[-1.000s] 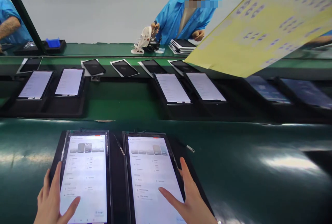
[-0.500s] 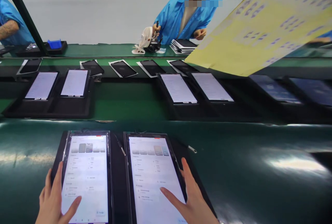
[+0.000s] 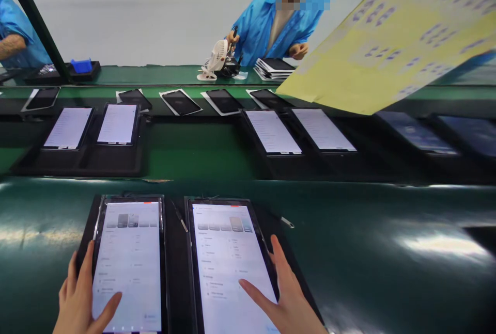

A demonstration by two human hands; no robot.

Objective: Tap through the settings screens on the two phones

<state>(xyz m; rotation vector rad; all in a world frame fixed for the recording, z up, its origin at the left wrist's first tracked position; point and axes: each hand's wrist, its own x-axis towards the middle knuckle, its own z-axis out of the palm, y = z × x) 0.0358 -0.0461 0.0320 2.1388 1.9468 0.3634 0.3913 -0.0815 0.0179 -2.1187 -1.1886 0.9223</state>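
Two lit tablets lie side by side on a black tray [image 3: 177, 272] in front of me. Along the outer edge of the left tablet [image 3: 127, 261] rest the fingers of my left hand [image 3: 83, 298], spread, with the thumb over the lower screen. My right hand [image 3: 289, 298] is at the right edge of the right tablet [image 3: 225, 261], its thumb stretched over the glass and its fingers apart. Both screens show a white page with a row of small thumbnails near the top. Whether the thumbs touch the glass, I cannot tell.
Beyond the bench, a belt carries black trays [image 3: 108, 163] with lit tablets, and a row of dark tablets [image 3: 181, 102] lies behind. A yellow sheet [image 3: 372, 65] hangs at upper right. Across stand a co-worker [image 3: 258, 24] in blue and a white fan [image 3: 217, 60].
The trays of lit tablets on the belt have shifted slightly right, while the dark tablets behind have shifted slightly left. My hands and the two near tablets have stayed in place.
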